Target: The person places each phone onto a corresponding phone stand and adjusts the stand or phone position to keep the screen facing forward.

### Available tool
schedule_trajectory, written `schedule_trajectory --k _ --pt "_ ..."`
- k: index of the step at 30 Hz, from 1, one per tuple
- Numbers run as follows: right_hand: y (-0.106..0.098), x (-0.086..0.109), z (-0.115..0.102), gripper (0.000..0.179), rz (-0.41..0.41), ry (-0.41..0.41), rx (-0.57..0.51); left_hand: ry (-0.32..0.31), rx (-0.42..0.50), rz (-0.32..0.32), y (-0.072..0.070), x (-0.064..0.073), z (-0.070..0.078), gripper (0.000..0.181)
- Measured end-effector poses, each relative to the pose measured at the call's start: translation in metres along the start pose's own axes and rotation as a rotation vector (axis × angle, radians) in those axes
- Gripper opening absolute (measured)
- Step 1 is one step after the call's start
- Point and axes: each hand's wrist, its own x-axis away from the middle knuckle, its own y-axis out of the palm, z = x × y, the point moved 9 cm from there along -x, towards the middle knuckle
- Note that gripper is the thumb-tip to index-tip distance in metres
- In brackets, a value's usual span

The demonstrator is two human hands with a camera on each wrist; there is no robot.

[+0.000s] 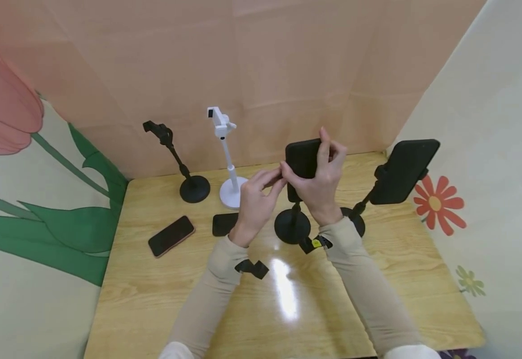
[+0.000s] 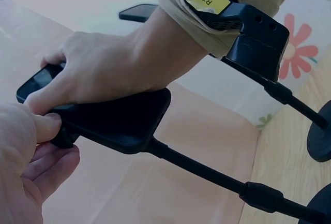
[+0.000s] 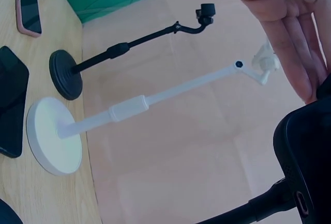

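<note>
A black smartphone (image 1: pixel 303 154) stands upright in the holder of a black phone stand (image 1: pixel 292 227). My right hand (image 1: pixel 321 184) grips this phone, its thumb at the left edge and its index finger along the right side near the top. At the phone's left edge, my left hand (image 1: pixel 257 199) pinches the holder's black clamp (image 2: pixel 64 138) between thumb and fingers. The left wrist view has both thumbs close together there. Phone and fingers hide most of the clamp. In the right wrist view, the phone's lower end (image 3: pixel 305 167) shows its charging port.
Right of my hands, another black stand (image 1: pixel 358 219) bears a larger black phone (image 1: pixel 405 172). At the back left are a black stand (image 1: pixel 194 188) and a white stand (image 1: pixel 231 194), their holders vacant. A pink-edged phone (image 1: pixel 171 236) and a black phone (image 1: pixel 224 224) lie on the wooden table (image 1: pixel 153 309).
</note>
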Motion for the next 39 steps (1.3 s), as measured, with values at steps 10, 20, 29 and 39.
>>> schedule_trajectory --k 10,20,29,39 --pt "0.0 0.0 0.001 0.087 -0.002 0.039 -0.011 -0.009 -0.012 0.027 0.001 0.0 0.002 0.023" --pt "-0.001 0.002 0.001 0.089 0.021 0.04 0.004 -0.038 -0.011 0.024 0.002 0.001 0.001 0.024" --pt "-0.003 0.004 0.002 0.088 0.057 0.057 0.001 -0.002 -0.048 0.044 0.006 0.004 0.001 0.025" --pt "-0.005 0.005 0.006 0.089 0.066 0.064 -0.033 0.061 -0.074 0.106 0.009 0.01 0.002 0.023"
